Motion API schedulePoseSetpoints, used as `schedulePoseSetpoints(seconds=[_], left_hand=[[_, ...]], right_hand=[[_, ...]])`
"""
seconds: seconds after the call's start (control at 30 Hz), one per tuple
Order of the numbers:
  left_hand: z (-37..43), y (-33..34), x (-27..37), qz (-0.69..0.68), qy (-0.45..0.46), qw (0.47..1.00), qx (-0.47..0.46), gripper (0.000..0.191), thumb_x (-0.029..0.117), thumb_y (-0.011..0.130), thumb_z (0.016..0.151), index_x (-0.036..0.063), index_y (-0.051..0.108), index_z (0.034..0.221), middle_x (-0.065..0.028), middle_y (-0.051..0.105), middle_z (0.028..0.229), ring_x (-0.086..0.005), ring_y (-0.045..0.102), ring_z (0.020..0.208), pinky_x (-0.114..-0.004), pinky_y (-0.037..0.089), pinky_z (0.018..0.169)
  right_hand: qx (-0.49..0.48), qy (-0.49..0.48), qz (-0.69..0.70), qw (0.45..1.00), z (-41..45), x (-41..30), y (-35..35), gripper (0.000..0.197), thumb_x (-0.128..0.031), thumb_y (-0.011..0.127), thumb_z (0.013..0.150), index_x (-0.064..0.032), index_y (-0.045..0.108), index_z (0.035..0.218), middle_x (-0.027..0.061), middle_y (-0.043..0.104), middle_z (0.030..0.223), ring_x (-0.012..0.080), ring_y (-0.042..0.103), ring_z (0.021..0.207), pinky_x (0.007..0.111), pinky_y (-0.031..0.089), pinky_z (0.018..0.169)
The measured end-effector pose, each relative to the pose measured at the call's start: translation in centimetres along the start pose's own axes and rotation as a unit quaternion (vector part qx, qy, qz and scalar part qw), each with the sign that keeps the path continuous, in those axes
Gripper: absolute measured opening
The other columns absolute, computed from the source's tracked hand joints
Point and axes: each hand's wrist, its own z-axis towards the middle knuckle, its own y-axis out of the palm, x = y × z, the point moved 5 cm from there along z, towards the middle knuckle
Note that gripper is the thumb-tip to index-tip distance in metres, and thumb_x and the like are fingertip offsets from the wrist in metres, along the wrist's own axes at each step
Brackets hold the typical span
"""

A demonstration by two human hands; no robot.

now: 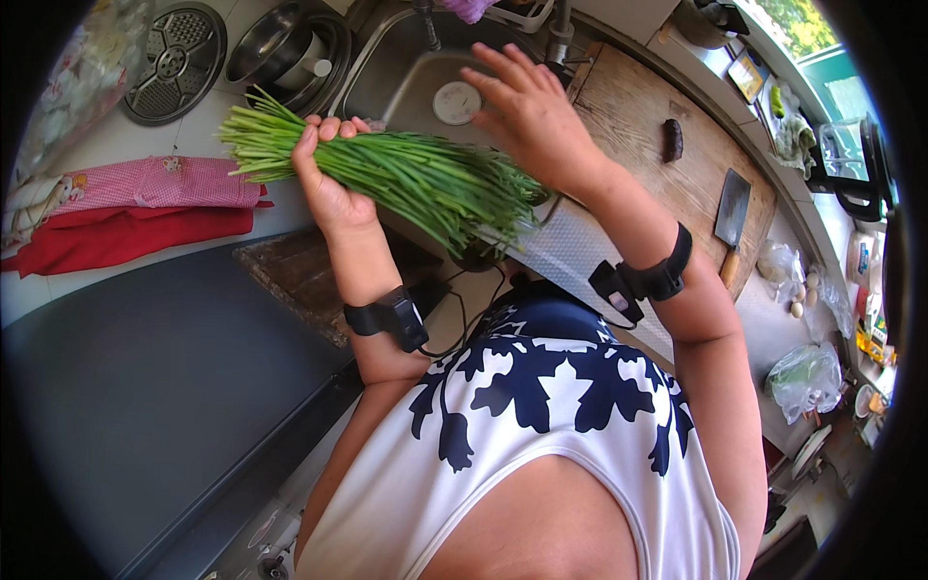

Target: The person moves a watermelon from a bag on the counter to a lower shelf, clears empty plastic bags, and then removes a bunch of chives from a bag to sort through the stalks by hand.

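My left hand [335, 170] grips a thick bunch of long green garlic chives [428, 181] near its pale stem ends. The stems point to the left, and the leaf tips spread to the right, a little blurred. Above the leafy end, my right hand [533, 116] is raised with its fingers apart and nothing in it. Beneath both hands lies a stainless steel sink [406, 80], partly covered by the bunch. A round whitish disc [457, 102] rests on the sink floor.
Right of the sink, a wooden cutting board [631, 94] carries a dark elongated item [672, 141] and a cleaver [734, 206]. Metal pots [272, 47] and a perforated steamer plate [174, 64] stand at the left. Pink checked cloth [159, 181] lies nearer. A faucet [560, 36] rises behind the sink.
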Motion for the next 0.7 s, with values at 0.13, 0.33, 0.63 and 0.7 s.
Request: schedulePoseSetpoints(seconds=[0.13, 0.33, 0.63, 0.7], left_hand=[[-0.2, -0.9, -1.5, 0.107, 0.024, 0.983, 0.146, 0.015, 0.017, 0.062, 0.082, 0.0062, 0.052, 0.086, -0.0027, 0.054, 0.078, -0.0172, 0.054, 0.075, -0.033, 0.046, 0.077], [-1.0, 1.0, -4.4, 0.167, 0.026, 0.97, 0.174, 0.016, 0.015, 0.065, 0.083, 0.005, 0.056, 0.09, -0.0046, 0.057, 0.084, -0.019, 0.057, 0.086, -0.034, 0.047, 0.079], [-1.8, 3.7, -3.9, 0.205, -0.037, 0.974, -0.093, 0.083, 0.057, 0.057, 0.081, 0.003, 0.029, 0.137, -0.0164, 0.04, 0.137, -0.0281, 0.041, 0.123, -0.041, 0.032, 0.104], [-1.5, 4.2, -3.8, 0.141, -0.036, 0.976, -0.164, 0.1, 0.065, 0.06, 0.072, 0.0026, 0.024, 0.141, -0.0174, 0.028, 0.145, -0.0303, 0.035, 0.129, -0.041, 0.03, 0.106]], right_hand=[[-0.104, -0.044, 0.061, 0.992, -0.7, -5.3, 1.3, 0.082, -0.035, 0.068, 0.073, -0.004, 0.031, 0.138, 0.0179, 0.032, 0.142, 0.0349, 0.027, 0.134, 0.05, 0.027, 0.106], [-0.064, 0.051, 0.091, 0.992, -0.1, -4.1, 4.3, 0.061, -0.019, 0.073, 0.066, -0.0041, 0.044, 0.117, 0.0134, 0.062, 0.091, 0.0318, 0.063, 0.077, 0.041, 0.05, 0.068], [-0.138, 0.08, 0.231, 0.96, 1.0, -2.4, 2.3, 0.047, -0.013, 0.067, 0.07, 0.0035, 0.047, 0.109, 0.0208, 0.062, 0.084, 0.0368, 0.06, 0.076, 0.039, 0.048, 0.069], [-0.179, 0.084, 0.37, 0.908, 1.4, -2.7, 1.8, 0.04, -0.014, 0.066, 0.072, 0.005, 0.051, 0.104, 0.017, 0.062, 0.081, 0.0265, 0.061, 0.076, 0.033, 0.047, 0.071]])
